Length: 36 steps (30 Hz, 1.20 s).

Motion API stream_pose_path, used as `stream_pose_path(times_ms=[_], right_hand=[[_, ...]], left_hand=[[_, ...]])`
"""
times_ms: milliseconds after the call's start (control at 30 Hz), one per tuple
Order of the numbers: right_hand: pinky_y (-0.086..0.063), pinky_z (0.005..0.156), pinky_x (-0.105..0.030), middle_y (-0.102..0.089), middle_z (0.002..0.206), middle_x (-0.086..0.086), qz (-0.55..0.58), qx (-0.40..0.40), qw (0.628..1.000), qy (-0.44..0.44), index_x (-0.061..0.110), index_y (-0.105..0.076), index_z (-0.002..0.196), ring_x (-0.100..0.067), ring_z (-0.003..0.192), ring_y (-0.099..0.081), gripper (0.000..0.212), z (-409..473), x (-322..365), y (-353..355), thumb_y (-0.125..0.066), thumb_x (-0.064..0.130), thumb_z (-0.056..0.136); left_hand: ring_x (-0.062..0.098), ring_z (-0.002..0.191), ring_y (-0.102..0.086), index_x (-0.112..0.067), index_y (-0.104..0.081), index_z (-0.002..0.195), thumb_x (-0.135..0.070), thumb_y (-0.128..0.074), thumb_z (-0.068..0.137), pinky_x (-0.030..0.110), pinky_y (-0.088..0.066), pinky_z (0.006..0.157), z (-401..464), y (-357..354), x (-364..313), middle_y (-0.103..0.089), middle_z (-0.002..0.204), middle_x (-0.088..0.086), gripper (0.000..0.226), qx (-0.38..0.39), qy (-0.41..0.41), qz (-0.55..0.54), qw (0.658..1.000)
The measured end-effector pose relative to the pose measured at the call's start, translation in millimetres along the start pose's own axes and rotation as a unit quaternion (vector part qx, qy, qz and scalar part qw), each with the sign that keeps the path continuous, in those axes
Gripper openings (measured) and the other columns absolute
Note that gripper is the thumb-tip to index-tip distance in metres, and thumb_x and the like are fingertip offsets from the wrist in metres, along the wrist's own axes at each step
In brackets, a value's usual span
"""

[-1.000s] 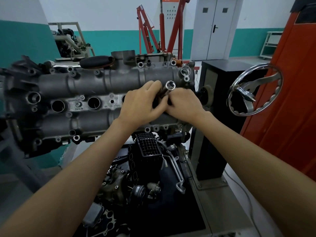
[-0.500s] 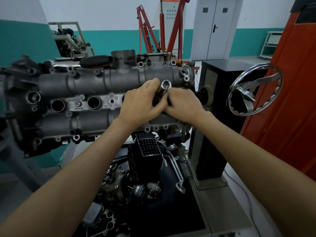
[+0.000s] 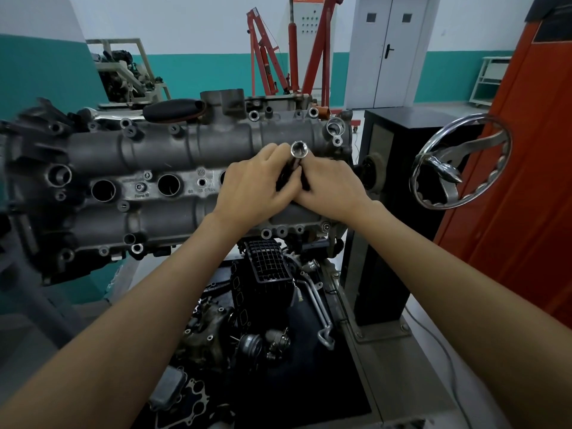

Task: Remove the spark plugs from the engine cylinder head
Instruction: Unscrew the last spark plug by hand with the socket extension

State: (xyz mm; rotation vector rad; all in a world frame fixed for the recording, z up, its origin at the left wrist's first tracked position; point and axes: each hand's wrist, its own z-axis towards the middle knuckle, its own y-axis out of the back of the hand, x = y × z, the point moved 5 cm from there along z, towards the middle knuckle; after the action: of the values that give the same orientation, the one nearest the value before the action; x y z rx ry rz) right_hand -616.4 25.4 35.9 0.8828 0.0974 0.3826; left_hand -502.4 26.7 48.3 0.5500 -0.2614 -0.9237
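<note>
**A:** What is happening at the engine right now?

**B:** Both hands are meeting over the right end of the cylinder head [image 3: 173,156], which is mounted on a stand. The left hand [image 3: 253,187] and the right hand [image 3: 328,190] are both curling their fingers around a chrome socket tool [image 3: 298,150] standing in the rightmost plug well.

**A:** Has anything changed in the last second?

**B:** Yes. The tool's open top end is swinging: a second ago it was leaning right, then left, and now it is pointing more upright, slightly higher between the hands. The hands themselves are barely shifting.

**A:** What does that suggest?

**B:** Probably that they are working the tool loose or drawing it up out of the well. Whether a spark plug is coming with it is hidden by the hands.

**A:** And the other wells?

**B:** Two open wells [image 3: 103,190] to the left are looking dark and empty; a third is partly covered by the left hand.
</note>
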Motion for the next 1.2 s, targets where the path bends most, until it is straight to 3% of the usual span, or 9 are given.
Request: stream_pose_path(times_ms=[100,200,400,500,600,767,933,1033,1200], right_hand=[[-0.038,0.053,-0.03,-0.06,0.069,0.001,-0.018,-0.001,1.0,0.001,0.011,-0.053,0.096,-0.02,0.062,-0.057,0.033,0.9,-1.5,-2.3,-0.046,0.041,0.084],[-0.029,0.055,-0.027,-0.062,0.068,0.0,-0.013,-0.011,1.0,0.004,0.014,-0.059,0.081,-0.02,0.063,-0.056,0.027,-0.3,-2.4,-1.2,-0.049,0.038,0.086],[-0.027,0.044,-0.026,-0.038,0.058,0.012,-0.001,0.001,1.0,0.006,0.015,-0.04,0.077,-0.016,0.053,-0.045,0.02,-0.9,1.2,0.7,-0.043,0.034,0.08],[-0.037,0.051,-0.029,-0.058,0.066,0.003,-0.017,0.003,1.0,-0.002,0.009,-0.051,0.094,-0.019,0.059,-0.054,0.034,0.9,-1.4,-2.2,-0.045,0.041,0.083],[-0.033,0.056,-0.028,-0.064,0.071,-0.001,-0.025,-0.008,1.0,0.002,0.015,-0.057,0.081,-0.021,0.067,-0.059,0.027,-0.2,-2.7,-2.2,-0.049,0.041,0.084],[-0.028,0.05,-0.027,-0.034,0.053,0.011,0.01,0.003,1.0,0.014,0.021,-0.034,0.07,-0.016,0.052,-0.041,0.015,-1.7,3.5,2.0,-0.041,0.031,0.079],[-0.034,0.054,-0.029,-0.054,0.065,0.005,0.002,-0.003,1.0,-0.017,0.008,-0.048,0.096,-0.018,0.058,-0.052,0.032,0.4,-3.7,-2.1,-0.05,0.038,0.083],[-0.033,0.054,-0.026,-0.06,0.065,0.004,-0.01,-0.009,1.0,-0.011,0.013,-0.058,0.081,-0.015,0.062,-0.054,0.032,0.1,-4.6,-2.9,-0.047,0.043,0.083],[-0.023,0.046,-0.026,-0.031,0.053,0.015,0.005,-0.006,1.0,0.01,0.022,-0.038,0.071,-0.013,0.054,-0.041,0.013,-1.5,0.8,1.0,-0.044,0.029,0.08]], left_hand=[[0.023,0.049,-0.054,-0.009,-0.06,0.075,-0.032,-0.052,0.089,0.023,-0.026,0.048,-0.7,1.2,2.4,-0.053,0.059,-0.001,0.028,-0.01,0.008,-0.003,1.0],[0.023,0.046,-0.052,-0.01,-0.058,0.065,-0.043,-0.047,0.089,0.025,-0.026,0.047,-0.5,0.5,4.7,-0.05,0.05,-0.001,0.042,-0.005,0.01,-0.003,1.0],[0.023,0.055,-0.052,-0.008,-0.051,0.082,-0.04,-0.041,0.087,0.03,-0.036,0.044,0.0,-0.2,-0.8,-0.053,0.072,-0.001,0.034,0.006,-0.002,-0.018,1.0],[0.024,0.055,-0.057,-0.007,-0.06,0.08,-0.042,-0.042,0.09,0.027,-0.032,0.047,-0.2,-0.3,3.4,-0.059,0.064,0.003,0.041,0.004,0.015,-0.001,1.0],[0.026,0.053,-0.057,-0.007,-0.063,0.073,-0.05,-0.04,0.088,0.033,-0.037,0.046,-1.0,0.0,5.4,-0.059,0.056,0.006,0.051,0.007,0.025,0.0,1.0],[0.02,0.056,-0.051,-0.007,-0.051,0.081,-0.043,-0.041,0.087,0.033,-0.038,0.044,0.5,1.3,0.0,-0.054,0.069,-0.001,0.038,0.003,-0.002,-0.021,1.0],[0.021,0.05,-0.054,-0.01,-0.056,0.077,-0.033,-0.051,0.089,0.028,-0.035,0.043,-0.6,0.0,2.9,-0.057,0.06,0.0,0.026,-0.004,0.005,-0.011,1.0],[0.02,0.045,-0.052,-0.01,-0.06,0.072,-0.041,-0.054,0.088,0.025,-0.03,0.044,-0.4,2.9,5.3,-0.054,0.05,0.0,0.036,-0.018,0.021,-0.011,1.0],[0.019,0.052,-0.051,-0.007,-0.05,0.081,-0.045,-0.039,0.087,0.033,-0.038,0.043,-0.1,0.9,0.1,-0.054,0.064,-0.002,0.04,0.013,-0.006,-0.012,1.0]])
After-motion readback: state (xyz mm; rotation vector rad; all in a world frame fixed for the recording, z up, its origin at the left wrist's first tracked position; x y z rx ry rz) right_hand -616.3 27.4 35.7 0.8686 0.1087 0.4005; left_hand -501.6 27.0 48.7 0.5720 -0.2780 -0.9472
